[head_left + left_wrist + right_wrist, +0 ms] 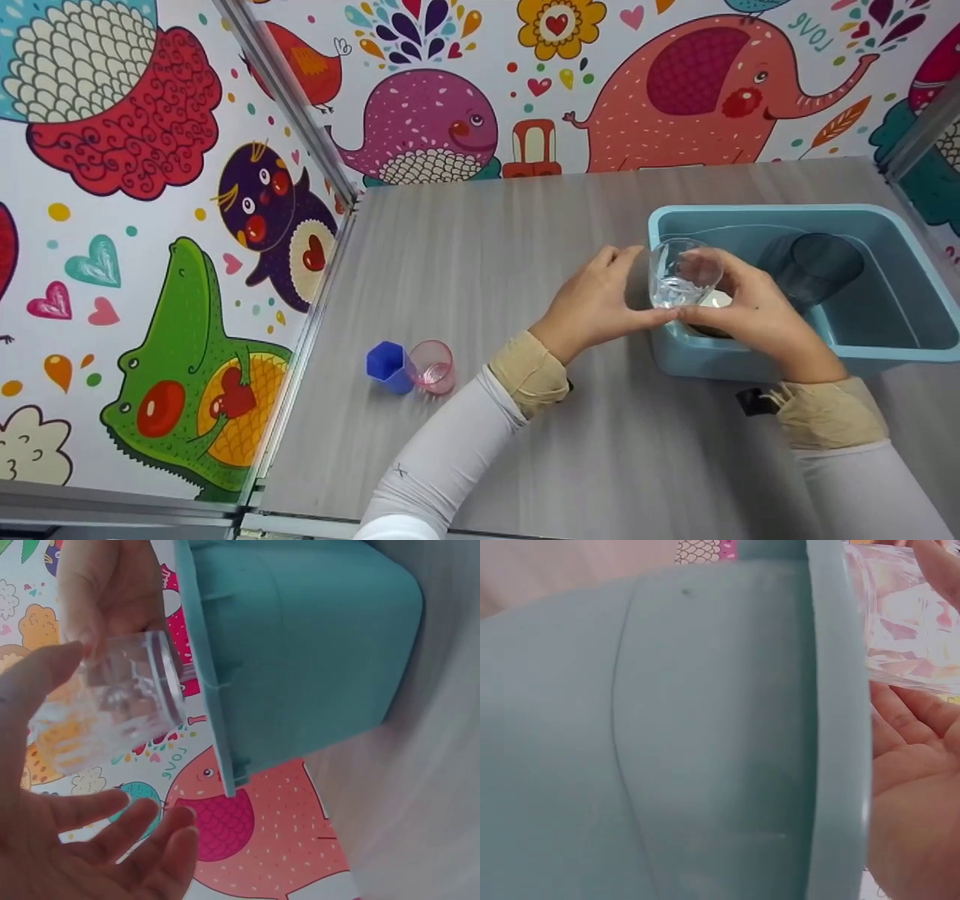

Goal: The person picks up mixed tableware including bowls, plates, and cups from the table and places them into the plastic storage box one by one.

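A clear plastic cup (681,276) is held tilted over the near left corner of the blue tub (795,361). My right hand (757,311) grips it, with the thumb in front and the fingers round its far side. On the cup's left is my left hand (596,304). Its thumb reaches the cup near the right thumb. In the left wrist view, the other left fingers (135,840) are spread loosely, apart from the cup (127,697). Inside the tub lies a dark see-through cup (825,266). A pale round item (718,298) shows partly beneath the right hand.
A blue hexagonal cup (390,367) and a pink see-through cup (433,367) stand side by side on the left of the grey wood-grain table (480,255). Walls with cartoon animals (697,97) enclose the table at the back and left.
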`<state>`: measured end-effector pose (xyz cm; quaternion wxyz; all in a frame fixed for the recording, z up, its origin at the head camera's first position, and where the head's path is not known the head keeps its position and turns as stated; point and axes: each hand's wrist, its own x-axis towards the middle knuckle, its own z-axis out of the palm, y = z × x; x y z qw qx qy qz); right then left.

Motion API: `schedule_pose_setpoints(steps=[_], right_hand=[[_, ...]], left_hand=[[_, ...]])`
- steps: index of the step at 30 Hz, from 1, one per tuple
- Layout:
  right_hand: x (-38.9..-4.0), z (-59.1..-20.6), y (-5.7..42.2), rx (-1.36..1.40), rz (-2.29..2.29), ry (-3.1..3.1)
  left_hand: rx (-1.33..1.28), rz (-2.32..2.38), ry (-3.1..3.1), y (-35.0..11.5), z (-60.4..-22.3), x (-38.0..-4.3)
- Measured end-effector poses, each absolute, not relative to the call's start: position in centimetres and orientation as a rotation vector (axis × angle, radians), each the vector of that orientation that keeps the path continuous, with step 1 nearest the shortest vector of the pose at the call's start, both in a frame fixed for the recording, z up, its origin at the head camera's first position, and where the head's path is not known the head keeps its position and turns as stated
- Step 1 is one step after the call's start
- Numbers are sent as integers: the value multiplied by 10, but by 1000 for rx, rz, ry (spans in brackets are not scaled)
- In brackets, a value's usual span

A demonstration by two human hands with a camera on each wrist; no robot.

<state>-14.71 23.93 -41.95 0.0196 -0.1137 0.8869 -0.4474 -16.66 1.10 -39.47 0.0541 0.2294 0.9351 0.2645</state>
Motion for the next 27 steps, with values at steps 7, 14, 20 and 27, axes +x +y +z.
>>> schedule_pose_setpoints(steps=[7,14,20,27], right_hand=[[-146,-417,249,-276,-1312,2818],[-145,-412,261,-217,-1321,2831],[-145,-405,278,-129,-1372,2880],[-146,-401,299,-4,-1380,2932]], left_hand=[[665,776,2826,7,-402,-168],[641,806,2798,0,-410,-167],[626,833,2794,-5,-415,-168],[619,824,2804,-8,-419,-169]])
